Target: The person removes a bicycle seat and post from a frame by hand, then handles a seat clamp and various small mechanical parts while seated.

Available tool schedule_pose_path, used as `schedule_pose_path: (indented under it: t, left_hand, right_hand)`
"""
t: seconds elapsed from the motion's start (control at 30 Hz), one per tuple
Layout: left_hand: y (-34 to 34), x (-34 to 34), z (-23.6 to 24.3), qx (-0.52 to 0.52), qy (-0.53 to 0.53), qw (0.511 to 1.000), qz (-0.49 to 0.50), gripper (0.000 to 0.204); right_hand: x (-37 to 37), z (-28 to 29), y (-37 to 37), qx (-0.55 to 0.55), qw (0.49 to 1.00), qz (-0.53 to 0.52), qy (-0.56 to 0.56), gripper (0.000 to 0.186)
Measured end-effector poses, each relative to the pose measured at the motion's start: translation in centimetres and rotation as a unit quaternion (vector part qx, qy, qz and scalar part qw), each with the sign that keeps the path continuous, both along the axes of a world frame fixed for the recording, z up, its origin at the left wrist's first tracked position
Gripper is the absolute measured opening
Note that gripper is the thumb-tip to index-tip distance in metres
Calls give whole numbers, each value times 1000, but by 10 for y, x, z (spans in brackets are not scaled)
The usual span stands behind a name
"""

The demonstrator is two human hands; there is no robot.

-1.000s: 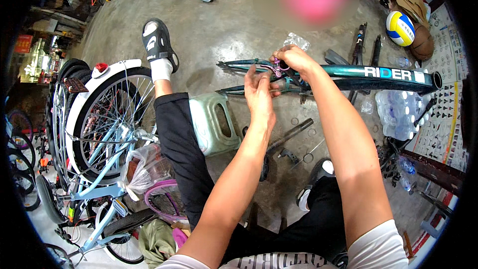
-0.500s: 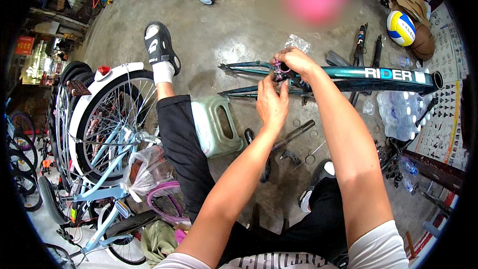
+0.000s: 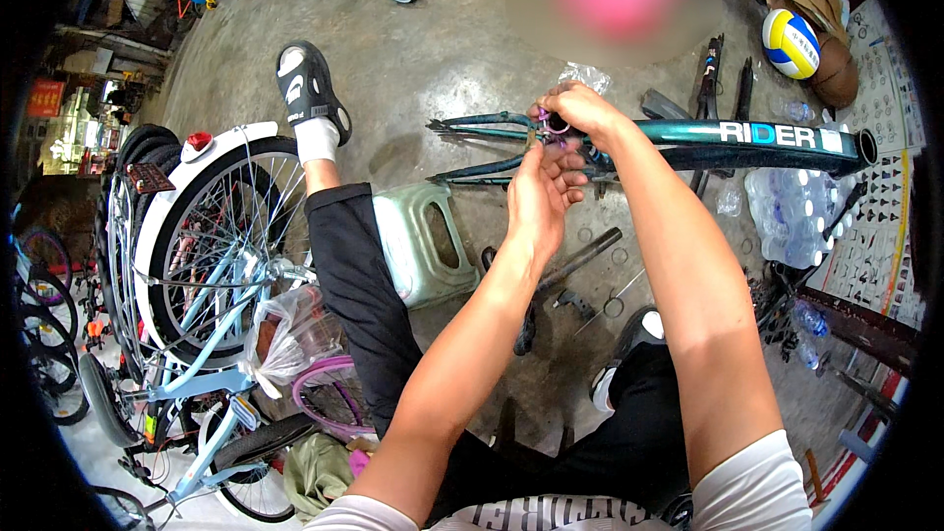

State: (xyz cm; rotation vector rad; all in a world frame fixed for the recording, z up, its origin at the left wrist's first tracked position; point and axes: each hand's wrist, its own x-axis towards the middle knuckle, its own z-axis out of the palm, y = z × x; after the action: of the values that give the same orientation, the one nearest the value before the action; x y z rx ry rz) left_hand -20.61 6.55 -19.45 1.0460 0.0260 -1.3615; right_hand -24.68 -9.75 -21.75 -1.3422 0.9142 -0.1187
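A dark green bicycle frame [image 3: 678, 135] stretches left to right in front of me, its head tube at the right. At the frame's seat-tube end is a small purple ring-shaped seat clamp [image 3: 544, 122]. My right hand [image 3: 587, 111] is closed on this clamp from above, thumb and fingers bent round it. Just below, my left hand [image 3: 539, 199] has its palm partly turned up and its fingers apart. Its fingertips reach up beside the clamp; whether they touch it I cannot tell. Both hands partly hide the frame's middle.
A pale green plastic stool [image 3: 413, 265] stands by my left leg. Loose tubes, rings and small parts [image 3: 590, 261] lie on the concrete floor. A light blue bicycle [image 3: 231, 285] is at the left. Wrapped water bottles [image 3: 787, 216], a volleyball [image 3: 790, 43] and a fork [image 3: 710, 69] are at the right.
My left hand has turned its palm upward and its fingers have spread from a pinch at the clamp. My right hand stays at the clamp. The view has shifted slightly.
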Motion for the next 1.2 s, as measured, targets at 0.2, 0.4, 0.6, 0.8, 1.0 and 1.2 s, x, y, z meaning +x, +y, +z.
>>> schedule_pose_path:
  t: [0.2, 0.4, 0.6, 0.8, 1.0, 1.2]
  left_hand:
    - [3, 18, -22, 13, -607, 795, 22, 51]
    - [4, 7, -26, 53, -273, 949, -152, 32]
    - [3, -5, 0, -128, -264, 955, 34, 45]
    - [9, 5, -26, 104, -287, 952, -37, 43]
    - [-4, -9, -25, 110, -611, 777, 109, 27]
    - [-24, 8, -37, 115, -569, 810, 85, 26]
  right_hand:
    - [-2, 13, 3, -19, 1000, 6, 4, 26]
    - [-1, 10, -1, -33, 999, 32, 5, 26]
    - [-2, 9, -3, 3, 1000, 22, 20, 25]
    - [-1, 12, -1, -12, 1000, 28, 0, 28]
    - [0, 9, -1, -2, 1000, 13, 7, 26]
    - [0, 7, -3, -9, 999, 33, -10, 26]
